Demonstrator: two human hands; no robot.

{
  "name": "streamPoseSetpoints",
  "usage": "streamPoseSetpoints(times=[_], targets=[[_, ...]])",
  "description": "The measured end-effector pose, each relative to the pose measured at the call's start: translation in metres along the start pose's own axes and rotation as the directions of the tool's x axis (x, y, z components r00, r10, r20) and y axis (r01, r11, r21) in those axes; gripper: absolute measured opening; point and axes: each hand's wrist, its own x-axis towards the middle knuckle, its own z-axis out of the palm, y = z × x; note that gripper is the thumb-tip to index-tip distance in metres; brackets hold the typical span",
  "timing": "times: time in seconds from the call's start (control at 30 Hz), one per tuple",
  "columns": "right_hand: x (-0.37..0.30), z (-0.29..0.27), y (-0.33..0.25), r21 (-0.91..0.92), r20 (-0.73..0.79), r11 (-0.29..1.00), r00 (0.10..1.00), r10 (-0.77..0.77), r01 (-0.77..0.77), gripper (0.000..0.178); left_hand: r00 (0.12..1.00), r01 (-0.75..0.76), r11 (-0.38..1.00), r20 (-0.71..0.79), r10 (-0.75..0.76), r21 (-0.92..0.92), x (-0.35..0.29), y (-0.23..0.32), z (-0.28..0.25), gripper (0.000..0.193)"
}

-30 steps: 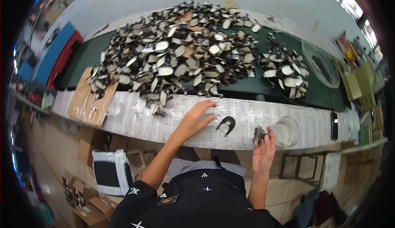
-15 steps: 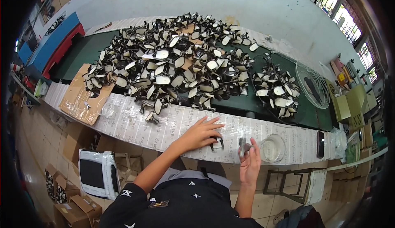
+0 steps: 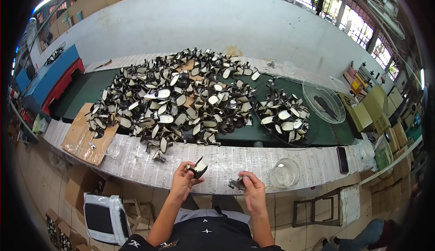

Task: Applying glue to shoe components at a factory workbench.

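Note:
Raised over the near table edge, my left hand (image 3: 182,181) grips a small curved piece (image 3: 198,167), black with a cream-white pad, like a shoe heel part. To its right my right hand (image 3: 254,192) is closed around a small grey object (image 3: 237,184) between thumb and fingers; its exact kind is unclear. The two held things are apart. Beyond my hands lies a big heap of similar black-and-white pieces (image 3: 165,93). A clear round bowl (image 3: 285,173) stands on the table just right of my right hand.
A smaller pile of the pieces (image 3: 284,114) lies at the right, by a wire fan guard (image 3: 324,101). Flat cardboard (image 3: 81,142) and a clear cup (image 3: 112,147) are at left. A phone (image 3: 342,160) rests at the right. A padded seat (image 3: 105,218) stands below the table.
My left hand has lifted the black-and-white piece off the table and brought it nearer to me. My right hand has moved left with the grey object. The view has tilted up.

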Motion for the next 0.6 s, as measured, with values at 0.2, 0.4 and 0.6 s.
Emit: streamPoseSetpoints(times=[0.2, 0.4, 0.6], targets=[[-0.007, -0.003, -0.009, -0.123, -0.012, 0.992, 1.000, 0.002, -0.004, 0.023, 0.996, -0.007, 0.997, -0.092, 0.014, 0.080, -0.014, 0.007, 0.001, 0.047], [-0.006, 0.005, -0.019, 0.053, -0.109, 0.998, 0.993, 0.050, -0.045, 0.028, 0.995, 0.092, 0.995, -0.041, -0.094, -0.032, -0.009, -0.001, -0.010, 0.034], [-0.003, 0.010, -0.013, -0.193, 0.006, 0.981, 0.999, -0.034, 0.034, 0.025, 0.975, 0.221, 0.970, -0.041, -0.218, 0.099, 0.001, 0.007, 0.024, 0.035]])
